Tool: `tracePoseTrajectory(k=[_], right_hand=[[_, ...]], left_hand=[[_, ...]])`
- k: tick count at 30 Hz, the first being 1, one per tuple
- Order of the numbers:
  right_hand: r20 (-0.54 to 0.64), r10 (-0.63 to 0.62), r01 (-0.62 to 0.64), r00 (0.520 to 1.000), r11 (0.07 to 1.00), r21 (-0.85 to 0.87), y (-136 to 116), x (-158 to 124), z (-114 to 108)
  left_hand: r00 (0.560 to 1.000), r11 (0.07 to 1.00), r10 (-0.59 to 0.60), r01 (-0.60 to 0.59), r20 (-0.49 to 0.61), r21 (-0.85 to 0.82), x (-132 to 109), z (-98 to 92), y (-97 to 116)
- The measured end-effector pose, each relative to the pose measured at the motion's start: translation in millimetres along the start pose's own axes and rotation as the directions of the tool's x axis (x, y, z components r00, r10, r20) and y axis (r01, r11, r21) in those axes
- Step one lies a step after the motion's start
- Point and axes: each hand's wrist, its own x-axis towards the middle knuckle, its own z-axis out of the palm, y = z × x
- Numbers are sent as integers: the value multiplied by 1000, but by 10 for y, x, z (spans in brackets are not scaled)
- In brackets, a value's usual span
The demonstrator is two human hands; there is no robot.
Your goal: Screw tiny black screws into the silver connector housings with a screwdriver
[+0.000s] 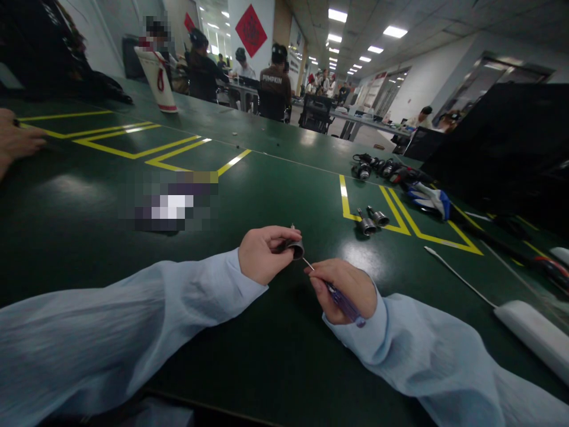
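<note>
Over the middle of the dark green table, my left hand (263, 254) is closed around a small dark metal cup-shaped part (297, 248), its open end facing right and a thin stem showing above my fingers. My right hand (341, 286) grips a screwdriver (345, 305) with a clear purple handle. Its thin shaft points up and left, and the tip is at the cup's mouth; whether it touches inside I cannot tell. Farther right, two similar metal cup-shaped parts with stems (367, 225) (379, 217) lie near the yellow tape.
Yellow tape outlines (342, 198) mark the green table (275, 196). A blue-and-white object (429, 200) and black cabled parts (364, 171) lie at right, near a white power strip (533, 332). A white cup (157, 80) stands far left, and another person's hand (20, 137) rests at the left edge.
</note>
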Motion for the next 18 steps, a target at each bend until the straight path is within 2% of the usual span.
tracePoseTrajectory(k=[10,18], right_hand=[[-64,70,-73,996,996,-59,58,-87,93],[-12,119,-120,993,989,-84,38,-69,68]], left_hand=[[987,973,146,-155,66,170,-26,-31,-37],[980,962,190,-199,62,189,-20,-28,-53]])
